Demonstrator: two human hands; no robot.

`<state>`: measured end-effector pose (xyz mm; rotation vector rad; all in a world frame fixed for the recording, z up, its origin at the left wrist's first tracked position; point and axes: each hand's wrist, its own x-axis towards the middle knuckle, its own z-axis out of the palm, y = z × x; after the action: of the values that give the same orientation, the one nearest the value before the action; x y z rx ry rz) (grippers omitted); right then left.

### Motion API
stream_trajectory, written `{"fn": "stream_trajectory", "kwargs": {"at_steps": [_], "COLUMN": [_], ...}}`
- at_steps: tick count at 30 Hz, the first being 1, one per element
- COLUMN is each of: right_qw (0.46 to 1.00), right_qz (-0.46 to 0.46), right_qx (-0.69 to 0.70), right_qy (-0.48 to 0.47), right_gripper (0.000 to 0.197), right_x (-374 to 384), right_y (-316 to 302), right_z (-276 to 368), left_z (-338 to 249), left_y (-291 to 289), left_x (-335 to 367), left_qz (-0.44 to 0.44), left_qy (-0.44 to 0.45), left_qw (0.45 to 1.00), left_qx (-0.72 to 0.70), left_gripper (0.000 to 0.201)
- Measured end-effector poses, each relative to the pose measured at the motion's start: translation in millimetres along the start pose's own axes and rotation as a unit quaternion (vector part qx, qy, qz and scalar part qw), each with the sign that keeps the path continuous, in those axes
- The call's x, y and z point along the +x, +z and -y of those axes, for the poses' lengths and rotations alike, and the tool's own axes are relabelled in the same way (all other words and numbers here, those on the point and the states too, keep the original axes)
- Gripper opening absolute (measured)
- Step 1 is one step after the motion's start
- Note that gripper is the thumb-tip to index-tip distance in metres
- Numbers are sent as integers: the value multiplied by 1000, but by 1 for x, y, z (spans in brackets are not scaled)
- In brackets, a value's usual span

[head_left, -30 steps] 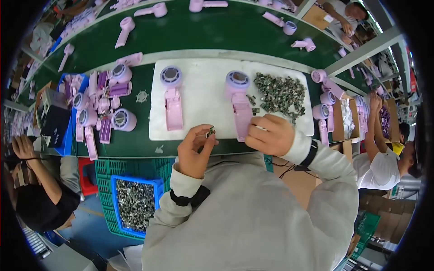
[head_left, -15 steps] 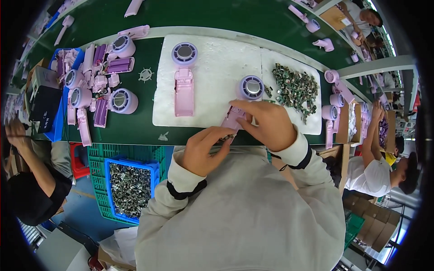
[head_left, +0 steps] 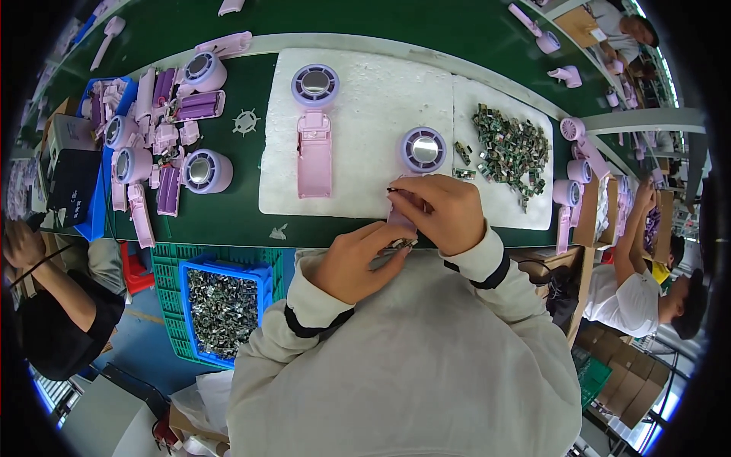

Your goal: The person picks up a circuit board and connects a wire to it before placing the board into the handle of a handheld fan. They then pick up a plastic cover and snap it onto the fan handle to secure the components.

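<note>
A pink fan handle shell (head_left: pixel 399 216) lies below a round lilac fan head (head_left: pixel 423 149) near the front edge of the white foam board. My left hand (head_left: pixel 354 259) is closed at the shell's lower end, with a small circuit board (head_left: pixel 401 243) between thumb and fingers. Pinched over the shell's upper part are the fingertips of my right hand (head_left: pixel 449 213); a tiny dark piece shows at their tips. Both hands cover much of the shell. Further left rests another fan head (head_left: pixel 315 85) with its open pink handle (head_left: pixel 314 160).
A heap of small circuit boards (head_left: pixel 512 148) occupies the foam board's (head_left: pixel 365 99) right side. Fan parts (head_left: pixel 164 137) crowd the table at left. Below sits a blue crate (head_left: pixel 266 286) of boards. Co-workers sit at left (head_left: pixel 65 312) and right (head_left: pixel 620 297).
My right fingers have drawn in closer over the shell's upper part. The shell now stands straighter and is more covered by my hands. The whole view has shifted slightly.
</note>
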<state>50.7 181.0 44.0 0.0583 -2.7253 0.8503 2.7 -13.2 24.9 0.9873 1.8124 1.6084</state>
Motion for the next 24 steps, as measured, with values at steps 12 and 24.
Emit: {"fn": "stream_trajectory", "kwargs": {"at_steps": [12, 24], "right_qw": [997, 991], "right_qz": [-20, -15], "right_qx": [65, 133], "right_qy": [-20, 1], "right_gripper": [18, 16], "right_x": [-6, -12], "right_y": [7, -5], "right_z": [-10, -7], "left_z": [12, 9], "left_y": [0, 2], "left_x": [11, 14], "left_qz": [-201, -171], "left_qy": [-68, -42], "left_qw": [971, 979], "left_qx": [-108, -99], "left_gripper": [29, 30]}}
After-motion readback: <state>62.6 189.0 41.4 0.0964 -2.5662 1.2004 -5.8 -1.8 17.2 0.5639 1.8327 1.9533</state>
